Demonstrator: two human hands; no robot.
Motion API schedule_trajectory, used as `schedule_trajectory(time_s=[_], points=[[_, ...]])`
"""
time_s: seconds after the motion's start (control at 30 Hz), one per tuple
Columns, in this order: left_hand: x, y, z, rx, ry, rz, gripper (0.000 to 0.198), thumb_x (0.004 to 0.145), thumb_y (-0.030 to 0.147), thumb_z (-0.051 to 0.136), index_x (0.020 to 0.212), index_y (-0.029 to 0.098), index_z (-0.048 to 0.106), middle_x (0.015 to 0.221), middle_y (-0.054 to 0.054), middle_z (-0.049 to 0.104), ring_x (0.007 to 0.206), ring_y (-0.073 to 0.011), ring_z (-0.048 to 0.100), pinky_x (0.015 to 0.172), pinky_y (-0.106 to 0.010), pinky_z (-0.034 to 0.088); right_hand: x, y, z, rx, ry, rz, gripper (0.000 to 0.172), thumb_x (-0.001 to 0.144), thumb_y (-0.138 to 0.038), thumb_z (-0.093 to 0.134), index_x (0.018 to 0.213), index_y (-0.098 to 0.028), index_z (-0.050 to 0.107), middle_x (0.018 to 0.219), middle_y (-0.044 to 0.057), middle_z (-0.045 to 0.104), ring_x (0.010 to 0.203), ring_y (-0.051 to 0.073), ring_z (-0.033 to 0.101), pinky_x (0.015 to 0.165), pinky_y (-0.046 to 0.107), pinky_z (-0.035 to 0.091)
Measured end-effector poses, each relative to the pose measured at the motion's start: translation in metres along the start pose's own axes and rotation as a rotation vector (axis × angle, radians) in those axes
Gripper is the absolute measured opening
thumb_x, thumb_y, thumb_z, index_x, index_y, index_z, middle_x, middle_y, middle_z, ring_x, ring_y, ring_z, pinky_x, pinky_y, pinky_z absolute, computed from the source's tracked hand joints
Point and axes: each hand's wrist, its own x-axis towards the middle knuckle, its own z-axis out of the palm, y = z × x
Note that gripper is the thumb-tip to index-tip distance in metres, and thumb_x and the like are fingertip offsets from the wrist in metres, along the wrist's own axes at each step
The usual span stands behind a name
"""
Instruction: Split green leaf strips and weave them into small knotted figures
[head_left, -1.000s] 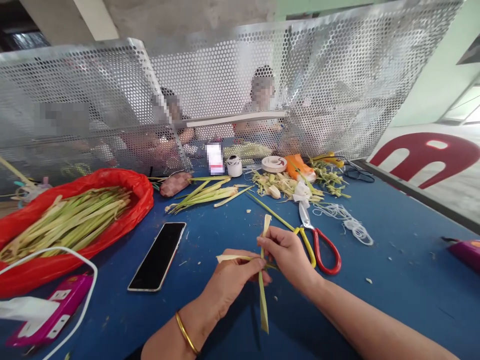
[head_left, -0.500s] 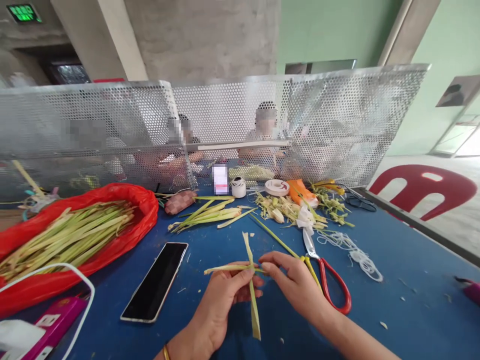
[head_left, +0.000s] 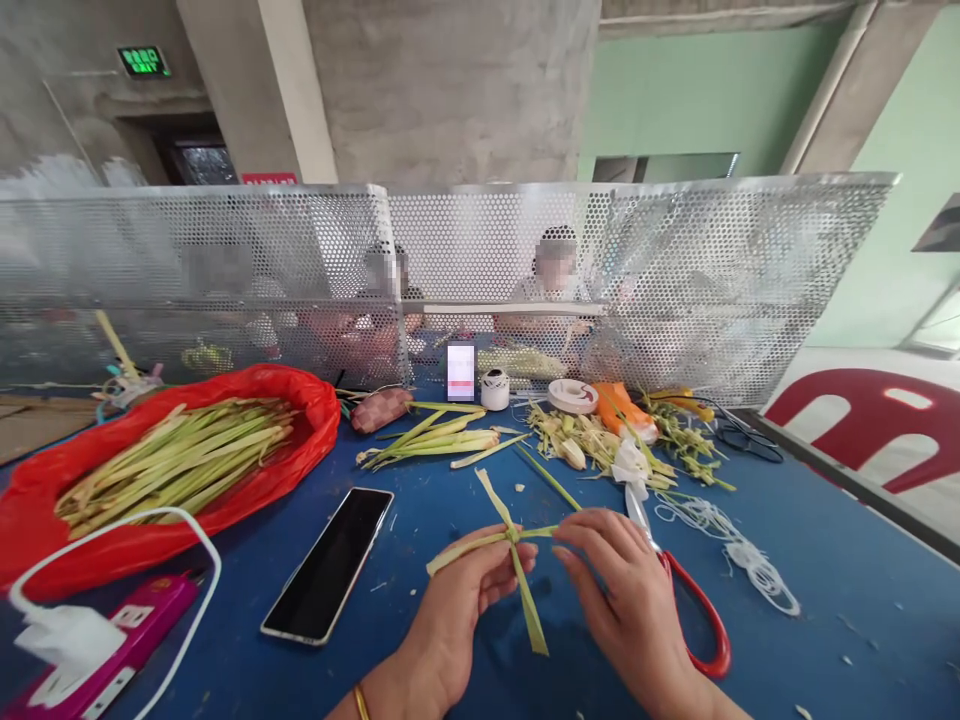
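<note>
My left hand (head_left: 457, 590) is closed around a cross of pale green leaf strips (head_left: 513, 535), with a small knot at its middle. One strip points up and down over the fingers, and another lies sideways over the thumb side. My right hand (head_left: 622, 590) is at the cross's right-hand tip, its thumb and forefinger a little apart; whether a fingertip touches the strip is hard to see. Beside that hand lie red-handled scissors (head_left: 697, 620), partly hidden behind it. A thin green stalk (head_left: 547, 475) rests just beyond both hands.
A red plastic bag (head_left: 315, 405) of long leaves stands left, near a black phone (head_left: 330, 565) and a purple power strip (head_left: 142, 635). Further back are loose leaves (head_left: 442, 440), a tape roll (head_left: 573, 396), scraps and white string (head_left: 750, 560). A perforated metal screen (head_left: 480, 240) borders the table, people behind it.
My right hand has drawn back rightward from the middle of the cross, and its fingers have loosened. The knot shows more clearly now. The whole view has shifted slightly.
</note>
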Motion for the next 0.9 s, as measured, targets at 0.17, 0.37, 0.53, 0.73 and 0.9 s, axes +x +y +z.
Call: schedule_trajectory(time_s=[0.17, 0.37, 0.53, 0.73, 0.9], points=[[-0.002, -0.002, 0.004, -0.032, 0.026, 0.052, 0.034, 0.065, 0.022, 0.077, 0.096, 0.011, 0.067, 0.093, -0.013, 0.074, 0.097, -0.0263, 0.067, 0.087, -0.034, 0.051, -0.004, -0.009, 0.01, 0.209, -0.28, 0.143, 0.018, 0.089, -0.032, 0.055, 0.077, -0.024, 0.065, 0.076, 0.003, 0.065, 0.074, 0.019, 0.059, 0.073, 0.032, 0.039], [0.0, -0.009, 0.006, -0.004, 0.042, 0.09, 0.033, 0.061, 0.019, 0.079, 0.091, 0.01, 0.068, 0.086, -0.012, 0.074, 0.09, -0.0243, 0.069, 0.083, -0.03, 0.051, -0.008, -0.015, 0.022, 0.339, -0.394, 0.229, 0.027, 0.09, -0.025, 0.049, 0.063, -0.02, 0.05, 0.07, 0.0, 0.058, 0.068, 0.014, 0.054, 0.068, 0.027, 0.037], [0.004, -0.01, 0.004, -0.005, 0.026, 0.07, 0.03, 0.061, 0.02, 0.079, 0.088, 0.012, 0.068, 0.081, -0.009, 0.074, 0.087, -0.022, 0.069, 0.082, -0.028, 0.05, -0.008, -0.013, 0.02, 0.351, -0.421, 0.218, 0.029, 0.09, -0.028, 0.047, 0.062, -0.02, 0.046, 0.07, 0.0, 0.055, 0.068, 0.015, 0.05, 0.067, 0.027, 0.036], [0.001, -0.006, 0.004, 0.02, 0.004, 0.035, 0.032, 0.067, 0.026, 0.076, 0.095, 0.012, 0.068, 0.084, -0.011, 0.074, 0.089, -0.0239, 0.069, 0.088, -0.034, 0.049, -0.004, -0.004, 0.025, 0.805, -0.253, 0.697, 0.035, 0.081, -0.052, 0.058, 0.071, -0.018, 0.058, 0.064, 0.0, 0.055, 0.063, 0.015, 0.05, 0.061, 0.026, 0.038], [-0.004, -0.005, 0.006, 0.162, -0.185, -0.022, 0.043, 0.063, 0.016, 0.073, 0.106, 0.014, 0.068, 0.093, -0.011, 0.073, 0.094, -0.0235, 0.067, 0.086, -0.033, 0.046, 0.001, 0.0, 0.022, 1.222, -0.123, 0.944, 0.032, 0.068, -0.046, 0.075, 0.075, -0.018, 0.062, 0.062, -0.001, 0.059, 0.057, 0.013, 0.051, 0.058, 0.025, 0.04]])
